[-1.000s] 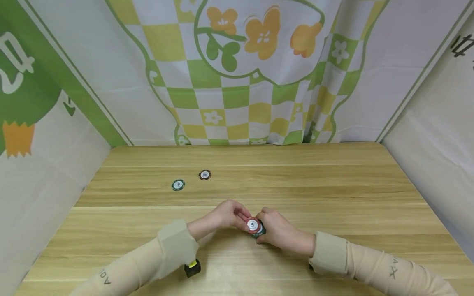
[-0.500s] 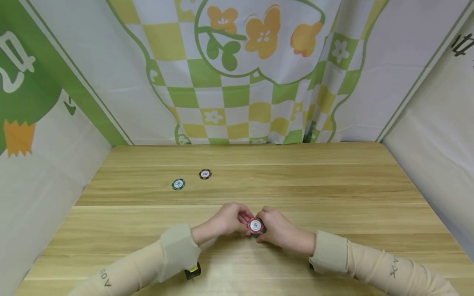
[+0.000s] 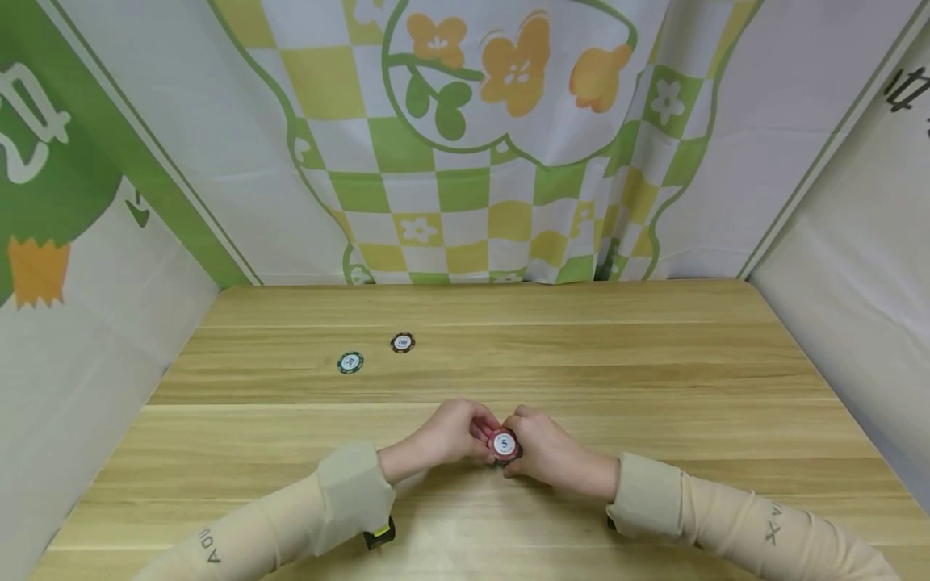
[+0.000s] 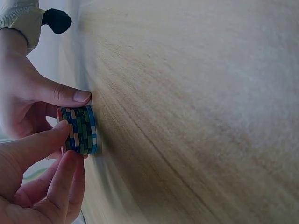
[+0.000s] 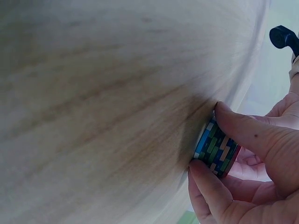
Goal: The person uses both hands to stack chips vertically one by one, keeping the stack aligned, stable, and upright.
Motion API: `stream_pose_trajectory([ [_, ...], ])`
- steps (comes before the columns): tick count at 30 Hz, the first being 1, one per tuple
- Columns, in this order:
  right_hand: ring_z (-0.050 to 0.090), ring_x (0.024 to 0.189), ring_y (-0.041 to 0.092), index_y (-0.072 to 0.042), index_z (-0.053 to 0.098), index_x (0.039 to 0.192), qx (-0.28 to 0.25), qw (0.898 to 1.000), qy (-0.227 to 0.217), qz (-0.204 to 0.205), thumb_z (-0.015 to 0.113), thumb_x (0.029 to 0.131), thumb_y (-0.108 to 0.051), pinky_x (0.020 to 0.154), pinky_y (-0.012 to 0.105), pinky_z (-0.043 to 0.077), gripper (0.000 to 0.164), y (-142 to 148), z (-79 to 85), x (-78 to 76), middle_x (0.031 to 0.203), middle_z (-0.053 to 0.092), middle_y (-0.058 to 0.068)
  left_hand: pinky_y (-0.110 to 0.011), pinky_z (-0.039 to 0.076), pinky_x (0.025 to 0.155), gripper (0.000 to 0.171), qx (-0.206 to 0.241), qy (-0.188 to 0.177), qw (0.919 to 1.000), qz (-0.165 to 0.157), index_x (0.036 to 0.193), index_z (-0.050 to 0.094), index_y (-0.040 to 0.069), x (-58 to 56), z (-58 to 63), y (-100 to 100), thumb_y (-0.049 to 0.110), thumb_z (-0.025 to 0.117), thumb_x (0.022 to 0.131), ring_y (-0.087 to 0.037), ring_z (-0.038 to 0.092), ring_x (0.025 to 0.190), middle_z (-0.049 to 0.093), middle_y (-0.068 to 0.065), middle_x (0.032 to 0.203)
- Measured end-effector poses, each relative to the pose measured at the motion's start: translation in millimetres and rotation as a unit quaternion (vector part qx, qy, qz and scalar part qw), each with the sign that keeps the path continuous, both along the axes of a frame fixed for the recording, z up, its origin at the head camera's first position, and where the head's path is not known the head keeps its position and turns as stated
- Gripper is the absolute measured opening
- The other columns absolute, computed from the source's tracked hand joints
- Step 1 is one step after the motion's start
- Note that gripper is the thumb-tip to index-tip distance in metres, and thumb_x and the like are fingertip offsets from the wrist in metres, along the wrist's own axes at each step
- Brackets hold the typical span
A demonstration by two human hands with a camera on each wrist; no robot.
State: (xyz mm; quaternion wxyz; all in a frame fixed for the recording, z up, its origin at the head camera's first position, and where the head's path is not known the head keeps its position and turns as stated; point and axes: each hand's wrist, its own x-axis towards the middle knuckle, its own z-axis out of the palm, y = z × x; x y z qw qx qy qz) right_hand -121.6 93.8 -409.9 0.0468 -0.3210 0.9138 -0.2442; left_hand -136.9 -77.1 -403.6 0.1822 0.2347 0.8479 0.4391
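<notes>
A short stack of poker chips [image 5: 216, 148] stands on the table in front of me, its edges banded in blue, green and other colours. On top lies a red poker chip [image 3: 504, 443] marked 5, covering most of the stack in the head view. My right hand [image 3: 554, 453] grips the stack from the right, thumb [image 5: 238, 122] and fingers on opposite sides near the bottom. From the left, my left hand [image 3: 452, 430] pinches the upper chips with its thumb [image 4: 49, 139] and fingertips. Some far-side fingers are hidden.
Two loose chips lie flat farther back on the wooden table [image 3: 617, 347]: a green one [image 3: 350, 362] marked 20 and a dark one [image 3: 403, 343] marked 100. A patterned curtain [image 3: 465, 190] hangs along the back edge, with cloth walls at both sides.
My left hand has moved slightly right with the red chip, which now sits more squarely over the stack. The right hand holds its place. Both loose chips stay where they were.
</notes>
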Motion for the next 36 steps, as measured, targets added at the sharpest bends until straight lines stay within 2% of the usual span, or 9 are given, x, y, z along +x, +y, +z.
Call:
stream_pose_trajectory([
  [7,0.052,0.072,0.014,0.002,0.062,0.086,0.001,1.0,0.001,-0.001,0.084,0.056,-0.011,0.064,0.024,0.046,0.039,0,1.7,1.1,0.08,0.053,0.004,-0.016,0.047,0.061,0.028,-0.011,0.001,0.9999,-0.002,0.087,0.064,-0.005,0.9,1.5,1,-0.007,0.076,0.062,-0.017,0.061,0.07,0.065,-0.009,0.076],
  [15,0.051,0.071,0.013,0.001,0.062,0.086,-0.003,1.0,0.001,0.0,0.084,0.056,-0.011,0.064,0.023,0.046,0.039,0,1.0,1.1,0.079,0.053,0.003,-0.016,0.048,0.062,0.028,-0.02,0.005,0.9998,-0.003,0.088,0.065,-0.002,-1.4,-2.1,0,-0.005,0.077,0.063,-0.012,0.061,0.07,0.065,-0.006,0.077],
  [19,0.052,0.072,0.014,0.001,0.062,0.087,0.0,1.0,-0.006,-0.005,0.084,0.057,-0.012,0.065,0.024,0.047,0.04,0,-0.2,0.6,0.081,0.054,0.003,-0.016,0.048,0.063,0.029,-0.021,0.008,0.9995,-0.021,0.089,0.064,-0.003,-3.6,-2.6,-2,-0.006,0.076,0.063,-0.015,0.061,0.072,0.065,-0.007,0.078],
  [24,0.054,0.073,0.015,0.002,0.062,0.088,0.01,1.0,-0.015,-0.011,0.084,0.058,-0.013,0.066,0.025,0.048,0.04,-1,0.2,0.7,0.082,0.054,0.004,-0.017,0.047,0.068,0.031,-0.052,0.04,0.9962,-0.056,0.095,0.063,-0.004,-11.9,-2.1,-10,-0.005,0.074,0.066,-0.018,0.061,0.077,0.063,-0.008,0.083],
  [28,0.054,0.074,0.015,0.002,0.062,0.088,0.018,0.999,-0.023,-0.016,0.084,0.059,-0.013,0.066,0.026,0.048,0.039,-2,1.2,0.4,0.082,0.055,0.004,-0.023,0.048,0.072,0.033,-0.111,0.092,0.9867,-0.076,0.102,0.061,-0.002,-19.8,1.3,-22,0.0,0.073,0.071,-0.018,0.059,0.081,0.062,-0.007,0.089],
  [33,0.054,0.073,0.015,0.002,0.062,0.088,0.02,0.999,-0.021,-0.017,0.084,0.058,-0.014,0.066,0.026,0.048,0.04,-2,1.0,-0.3,0.081,0.054,0.003,-0.031,0.049,0.076,0.029,-0.171,0.179,0.9631,-0.105,0.104,0.061,-0.002,-28.8,8.4,-39,0.004,0.068,0.077,-0.021,0.06,0.086,0.063,-0.01,0.095],
  [36,0.054,0.074,0.015,0.002,0.062,0.089,0.019,0.999,-0.021,-0.016,0.084,0.058,-0.014,0.066,0.026,0.048,0.041,-2,0.4,-0.3,0.082,0.054,0.003,-0.033,0.05,0.077,0.026,-0.194,0.215,0.9501,-0.117,0.103,0.061,-0.003,-34.4,12.0,-48,0.004,0.066,0.078,-0.023,0.061,0.087,0.064,-0.013,0.097],
])
